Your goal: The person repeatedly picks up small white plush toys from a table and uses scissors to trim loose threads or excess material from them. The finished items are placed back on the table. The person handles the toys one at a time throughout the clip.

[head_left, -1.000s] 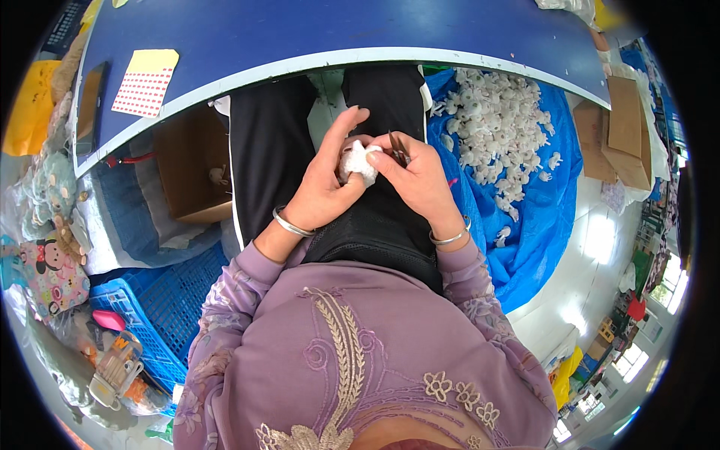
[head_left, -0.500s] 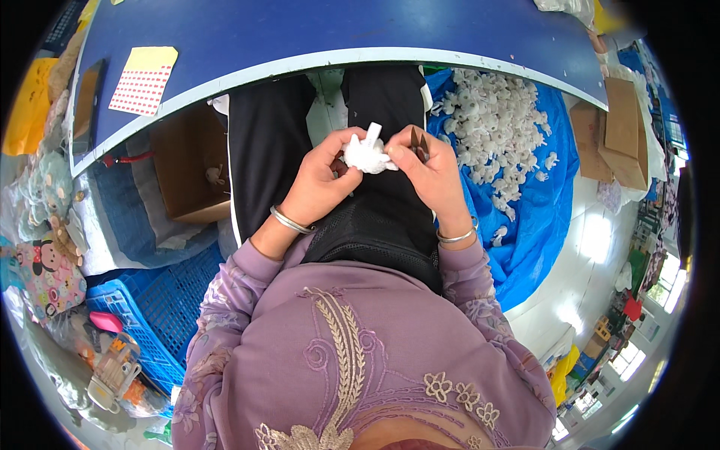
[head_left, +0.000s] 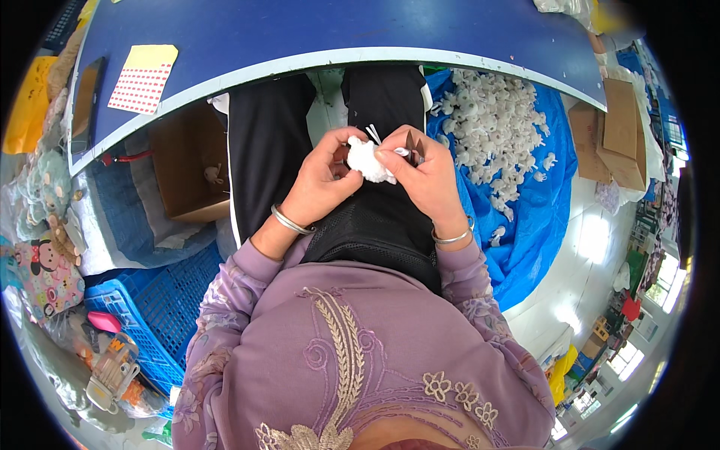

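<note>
A small white plush toy piece point(head_left: 365, 160) with a pale tag sticking up from it is held above my lap, between both hands. My left hand point(head_left: 327, 171) pinches its left side between thumb and fingers. My right hand point(head_left: 424, 171) presses its thumb on the piece's right side. Dark pointed blades, seemingly thread snips point(head_left: 413, 147), stick out between the fingers of that same hand; their handle is hidden. Several similar white plush pieces point(head_left: 491, 127) lie heaped on a blue plastic sheet point(head_left: 551, 217) to the right of my legs.
Ahead is a blue table point(head_left: 300, 34) with a pale edge, and a sticker sheet point(head_left: 142, 81) lies on it at left. Below stands a cardboard box point(head_left: 184, 161). A blue plastic crate point(head_left: 142, 307) is at my left, more cardboard point(head_left: 619, 135) at far right.
The plush piece has been turned in my fingers, and its tag now looks thinner, seen edge-on. My right thumb has shifted further onto the piece.
</note>
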Tool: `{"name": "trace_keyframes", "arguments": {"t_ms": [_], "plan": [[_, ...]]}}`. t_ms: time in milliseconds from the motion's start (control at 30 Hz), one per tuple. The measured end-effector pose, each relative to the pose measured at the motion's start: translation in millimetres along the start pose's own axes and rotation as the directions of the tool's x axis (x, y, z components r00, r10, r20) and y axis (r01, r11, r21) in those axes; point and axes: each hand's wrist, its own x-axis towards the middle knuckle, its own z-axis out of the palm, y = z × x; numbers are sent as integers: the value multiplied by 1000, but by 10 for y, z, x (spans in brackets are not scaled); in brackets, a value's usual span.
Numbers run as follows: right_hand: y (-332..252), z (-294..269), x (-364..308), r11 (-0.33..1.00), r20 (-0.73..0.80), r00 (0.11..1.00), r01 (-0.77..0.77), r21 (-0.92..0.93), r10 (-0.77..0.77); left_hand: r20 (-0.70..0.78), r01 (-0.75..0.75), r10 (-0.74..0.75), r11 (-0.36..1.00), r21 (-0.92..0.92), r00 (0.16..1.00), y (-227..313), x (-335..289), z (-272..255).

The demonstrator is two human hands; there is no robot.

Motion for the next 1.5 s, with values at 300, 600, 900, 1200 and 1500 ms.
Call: {"name": "trace_keyframes", "arguments": {"t_ms": [300,600,900,1200,1500], "plan": [[25,-23,28,978,-19,996,-80,193,86,21,-162,160,982,96,987,-97,7,-21],[87,-18,62,995,-63,995,-69,74,73,2,-329,344,898,290,939,-93,45,-8],[-80,-613,109,880,-592,806,-294,-373,18,5,-220,227,941,256,974,32,-6,-33],[-569,-1273,600,978,-587,782,179,-109,-209,166,-573,583,631,523,795,1118,814,-218],[-253,-1111,1984,909,-397,854,184,-374,-336,133,-265,661,104,959,739,1570,2846,-319]]}}
